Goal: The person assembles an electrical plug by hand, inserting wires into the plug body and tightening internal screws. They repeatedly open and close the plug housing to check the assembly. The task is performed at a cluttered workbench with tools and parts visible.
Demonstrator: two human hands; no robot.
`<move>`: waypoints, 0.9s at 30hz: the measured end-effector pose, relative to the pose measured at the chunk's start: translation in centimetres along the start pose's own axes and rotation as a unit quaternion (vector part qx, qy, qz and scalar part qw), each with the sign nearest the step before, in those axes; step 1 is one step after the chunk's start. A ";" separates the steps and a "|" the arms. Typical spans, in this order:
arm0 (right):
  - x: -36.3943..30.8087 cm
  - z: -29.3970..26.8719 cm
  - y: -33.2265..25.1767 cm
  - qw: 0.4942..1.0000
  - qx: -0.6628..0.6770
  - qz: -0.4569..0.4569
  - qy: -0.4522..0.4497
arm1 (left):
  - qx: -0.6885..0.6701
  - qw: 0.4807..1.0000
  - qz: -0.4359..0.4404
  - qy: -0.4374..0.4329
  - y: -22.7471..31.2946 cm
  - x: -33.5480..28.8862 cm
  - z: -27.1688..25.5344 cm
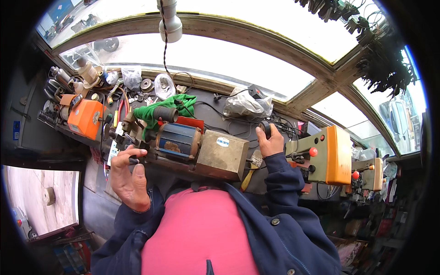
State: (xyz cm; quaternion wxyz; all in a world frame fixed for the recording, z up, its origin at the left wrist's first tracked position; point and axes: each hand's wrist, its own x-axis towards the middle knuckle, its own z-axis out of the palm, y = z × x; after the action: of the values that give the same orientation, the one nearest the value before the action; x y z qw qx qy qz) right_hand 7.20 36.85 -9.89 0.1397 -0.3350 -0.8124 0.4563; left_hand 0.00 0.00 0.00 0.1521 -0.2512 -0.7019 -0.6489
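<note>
A key-cutting machine with a blue ribbed motor (176,141) and a worn metal housing (222,155) stands on the bench before me. My left hand (130,178) is at its left end, fingers curled round a small black knob (133,160). Next to that hand are the machine's metal clamp parts (123,136), partly hidden by the fingers. Beyond the housing's right side, my right hand (272,143) pinches a black round, wheel-like piece (265,129) between thumb and fingers. Whether this piece is joined to the machine cannot be seen.
An orange machine (86,118) sits at the left among tools and small parts. Behind the motor lie a green cloth (185,104), clear plastic bags (245,103) and black cables. A yellow-and-green machine (327,153) with red-knobbed levers stands right. Key blanks (385,59) hang at upper right.
</note>
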 end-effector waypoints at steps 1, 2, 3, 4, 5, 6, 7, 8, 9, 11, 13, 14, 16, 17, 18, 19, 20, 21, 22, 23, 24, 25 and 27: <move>0.6 0.4 1.4 0.999 -0.032 0.005 0.020 | 0.000 1.000 0.000 -0.001 0.0 0.2 -0.1; 1.0 0.9 2.8 0.997 -0.063 0.021 0.035 | 0.006 1.000 0.001 -0.001 0.0 0.3 -0.3; 1.2 0.2 4.6 0.993 -0.106 0.010 0.054 | -0.001 1.000 -0.010 -0.005 0.6 0.0 0.6; 1.8 0.5 5.9 0.987 -0.143 0.002 0.074 | -0.001 1.000 -0.010 -0.005 0.6 0.0 0.8; 2.2 0.8 7.2 0.979 -0.180 0.005 0.090 | 0.003 1.000 -0.009 -0.003 0.7 0.1 0.8; 2.5 1.0 8.4 0.978 -0.191 0.025 0.087 | 0.006 1.000 -0.009 -0.010 0.8 0.3 0.8; 2.8 1.1 9.5 0.976 -0.193 0.018 0.099 | 0.013 1.000 -0.007 -0.012 1.0 0.5 0.7; 3.0 1.0 10.5 0.974 -0.199 0.021 0.110 | 0.021 1.000 -0.001 -0.012 1.1 0.6 0.7; 3.1 0.9 11.5 0.972 -0.202 0.017 0.122 | 0.005 1.000 -0.012 -0.015 1.3 0.7 0.8; 3.6 0.6 13.0 0.968 -0.217 0.022 0.124 | -0.006 1.000 -0.021 -0.007 1.4 1.0 0.8; 3.8 0.5 13.4 0.968 -0.232 0.013 0.091 | -0.039 0.998 -0.043 -0.012 1.4 1.1 0.9; 3.6 0.3 13.0 0.966 -0.247 0.003 0.076 | -0.060 0.997 -0.049 -0.010 1.4 1.3 1.0; 3.1 0.0 10.9 0.967 -0.245 -0.009 0.070 | -0.079 0.995 -0.059 -0.028 1.5 1.7 0.9; 2.4 0.2 9.2 0.967 -0.230 -0.032 0.109 | -0.120 0.988 -0.099 -0.020 1.9 1.5 1.0; 1.6 0.0 7.0 0.975 -0.183 -0.062 0.107 | -0.117 0.987 -0.111 -0.020 2.1 1.6 1.1; 0.7 -0.2 4.5 0.988 -0.091 -0.085 0.094 | -0.110 0.986 -0.124 -0.019 2.3 1.5 1.3; -0.3 -0.4 1.7 0.994 0.045 -0.097 0.018 | -0.123 0.984 -0.125 -0.026 2.3 1.6 1.6; -1.3 -0.3 -1.2 0.978 0.182 -0.088 -0.056 | -0.132 0.982 -0.133 -0.031 2.4 1.6 1.9; -2.5 -0.4 -4.1 0.961 0.223 -0.123 -0.109 | -0.143 0.979 -0.138 -0.037 2.5 1.5 2.3; -3.6 -0.3 -6.9 0.940 0.249 -0.172 -0.156 | -0.156 0.976 -0.143 -0.045 2.6 1.5 2.6; -4.5 -0.2 -9.3 0.919 0.273 -0.197 -0.206 | -0.152 0.977 -0.134 -0.063 2.7 1.6 2.8; -5.3 0.2 -11.4 0.906 0.258 -0.223 -0.252 | -0.152 0.975 -0.140 -0.079 2.8 1.5 3.2; -6.4 1.4 -14.4 0.877 0.277 -0.253 -0.300 | -0.149 0.972 -0.145 -0.108 3.2 1.3 3.6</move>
State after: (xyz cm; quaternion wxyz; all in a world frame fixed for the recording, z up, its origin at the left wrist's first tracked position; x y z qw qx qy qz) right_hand 5.19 26.52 1.84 0.0872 0.0867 -0.7130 0.6903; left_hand 1.12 3.90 2.93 -0.0595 -0.2352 -0.6383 -0.7306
